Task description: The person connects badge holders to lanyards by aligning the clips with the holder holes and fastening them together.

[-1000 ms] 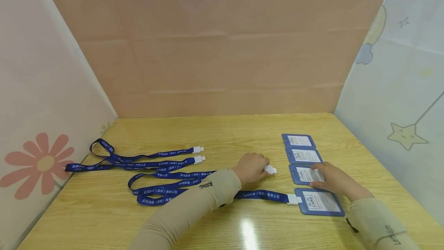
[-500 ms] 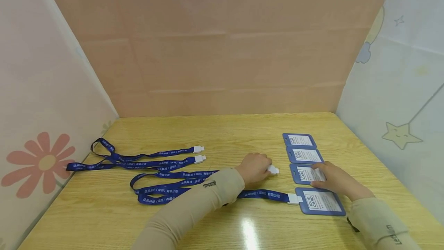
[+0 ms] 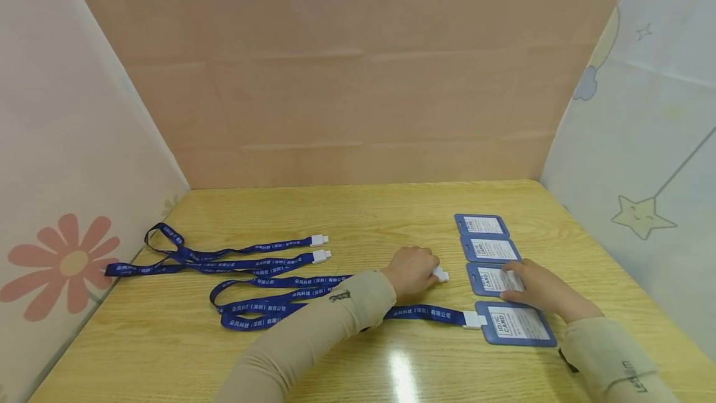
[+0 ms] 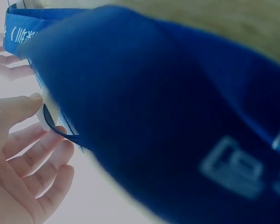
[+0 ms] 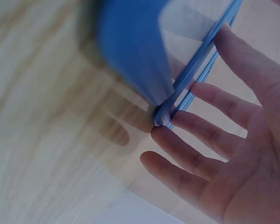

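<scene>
My left hand pinches the white clip of a blue lanyard between thumb and fingertips; the left wrist view shows its strap large and close. To the right, my right hand holds a blue ID card holder by its edges, thumb on the near side and fingers on the far side. This holder lies third in a column, its slotted end facing the clip with a small gap between. Nearest me is another card holder, joined to a second lanyard's clip.
Two more card holders lie farther back in the column. On the left, two lanyards with white clips stretch across the wooden table. Looped straps pass under my left forearm. Cloth walls stand behind and on both sides.
My left hand has shifted slightly right with the clip, closer to the third card holder. My right hand and the card holders look unchanged.
</scene>
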Action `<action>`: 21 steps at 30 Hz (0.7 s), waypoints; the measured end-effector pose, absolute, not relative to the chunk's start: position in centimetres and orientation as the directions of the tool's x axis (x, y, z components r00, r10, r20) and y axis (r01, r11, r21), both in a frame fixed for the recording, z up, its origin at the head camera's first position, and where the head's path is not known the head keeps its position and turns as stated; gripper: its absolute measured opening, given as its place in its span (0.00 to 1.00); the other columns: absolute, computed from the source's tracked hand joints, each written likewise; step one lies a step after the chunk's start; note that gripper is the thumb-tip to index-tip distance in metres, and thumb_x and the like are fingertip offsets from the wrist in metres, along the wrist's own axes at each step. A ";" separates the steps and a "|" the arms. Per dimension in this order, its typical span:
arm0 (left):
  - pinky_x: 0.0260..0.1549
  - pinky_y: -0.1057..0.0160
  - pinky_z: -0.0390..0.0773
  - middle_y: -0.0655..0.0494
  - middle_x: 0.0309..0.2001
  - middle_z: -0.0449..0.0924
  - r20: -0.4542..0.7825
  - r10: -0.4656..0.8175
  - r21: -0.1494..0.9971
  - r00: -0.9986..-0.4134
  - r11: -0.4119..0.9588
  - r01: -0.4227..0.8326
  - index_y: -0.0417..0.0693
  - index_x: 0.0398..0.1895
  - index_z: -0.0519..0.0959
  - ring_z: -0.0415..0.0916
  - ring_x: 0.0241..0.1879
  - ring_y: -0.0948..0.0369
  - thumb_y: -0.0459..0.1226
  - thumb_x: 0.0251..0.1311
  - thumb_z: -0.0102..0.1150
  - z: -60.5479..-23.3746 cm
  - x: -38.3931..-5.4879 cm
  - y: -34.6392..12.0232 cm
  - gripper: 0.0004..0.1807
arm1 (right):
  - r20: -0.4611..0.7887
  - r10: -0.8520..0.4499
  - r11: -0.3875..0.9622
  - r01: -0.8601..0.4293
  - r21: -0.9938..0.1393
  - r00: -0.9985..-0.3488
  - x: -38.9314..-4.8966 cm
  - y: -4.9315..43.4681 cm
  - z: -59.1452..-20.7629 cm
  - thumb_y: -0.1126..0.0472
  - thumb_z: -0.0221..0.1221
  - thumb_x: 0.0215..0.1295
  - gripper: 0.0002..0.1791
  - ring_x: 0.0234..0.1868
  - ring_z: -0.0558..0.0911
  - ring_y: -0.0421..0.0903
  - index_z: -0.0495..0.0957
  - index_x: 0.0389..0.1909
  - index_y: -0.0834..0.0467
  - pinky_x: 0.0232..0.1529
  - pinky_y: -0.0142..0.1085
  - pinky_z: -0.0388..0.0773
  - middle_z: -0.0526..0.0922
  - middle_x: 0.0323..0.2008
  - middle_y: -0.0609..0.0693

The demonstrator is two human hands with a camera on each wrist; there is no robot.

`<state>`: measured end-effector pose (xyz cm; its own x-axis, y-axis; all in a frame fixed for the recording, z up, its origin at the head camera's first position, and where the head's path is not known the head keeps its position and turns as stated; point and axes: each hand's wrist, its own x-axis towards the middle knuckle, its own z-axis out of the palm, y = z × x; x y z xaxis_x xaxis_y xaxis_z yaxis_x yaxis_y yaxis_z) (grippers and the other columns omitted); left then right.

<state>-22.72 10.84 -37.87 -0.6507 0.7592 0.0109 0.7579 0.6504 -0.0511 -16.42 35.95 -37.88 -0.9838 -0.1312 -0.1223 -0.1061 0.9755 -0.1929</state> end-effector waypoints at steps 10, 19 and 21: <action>0.29 0.70 0.72 0.62 0.33 0.80 0.025 0.775 -0.061 -0.632 0.632 0.773 0.54 0.39 0.82 0.73 0.29 0.67 0.50 0.62 0.55 -37.7 -22.5 10.9 0.13 | -0.132 -0.117 0.976 -0.090 -0.196 -0.984 -16.3 35.6 -37.6 0.48 0.67 0.50 0.34 0.45 0.77 0.63 0.72 0.52 0.68 0.45 0.56 0.73 0.74 0.45 0.71; 0.27 0.70 0.71 0.63 0.32 0.80 0.027 0.782 -0.091 -0.623 0.623 0.777 0.55 0.38 0.82 0.73 0.28 0.68 0.50 0.63 0.53 -37.6 -22.4 11.5 0.13 | -0.130 -0.120 0.977 -0.093 -0.193 -0.984 -16.2 35.6 -37.7 0.49 0.67 0.50 0.34 0.46 0.77 0.64 0.71 0.52 0.69 0.46 0.56 0.73 0.74 0.46 0.72; 0.27 0.71 0.71 0.63 0.32 0.80 0.027 0.783 -0.089 -0.622 0.622 0.778 0.55 0.38 0.82 0.72 0.28 0.68 0.50 0.62 0.53 -37.7 -22.3 11.7 0.13 | -0.129 -0.119 0.977 -0.092 -0.195 -0.985 -16.2 35.7 -37.7 0.49 0.67 0.50 0.35 0.46 0.77 0.65 0.71 0.52 0.69 0.46 0.57 0.73 0.74 0.47 0.73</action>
<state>-22.34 11.66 -37.66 -0.6219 0.7826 0.0271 0.7783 0.6215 -0.0892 -16.23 35.65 -37.73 -0.9845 -0.1187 -0.1291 -0.0922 0.9765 -0.1947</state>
